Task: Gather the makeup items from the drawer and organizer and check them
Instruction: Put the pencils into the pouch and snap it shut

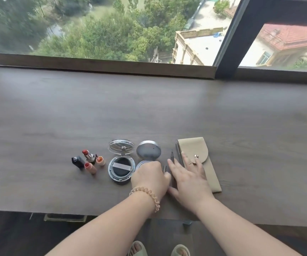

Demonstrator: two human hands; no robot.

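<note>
The open cushion compact (121, 169) holds a black puff (121, 169). The left hand (149, 177) curls over a second open compact (148, 151), grip unclear. The right hand (187, 179) lies with fingers spread on the closed beige pouch (191, 146).

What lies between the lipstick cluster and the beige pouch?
Head view: a black-puff compact, a silver compact partly under the left hand, then slim pencils under the right hand.

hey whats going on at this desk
A person has makeup laid out on a wooden desk by the window. Their left hand is curled over the base of a silver compact with its lid open; the grip itself is hidden. Their right hand lies flat, fingers spread across some pencils and the edge of a beige pouch. A few lipsticks and another open compact sit further left.
</note>
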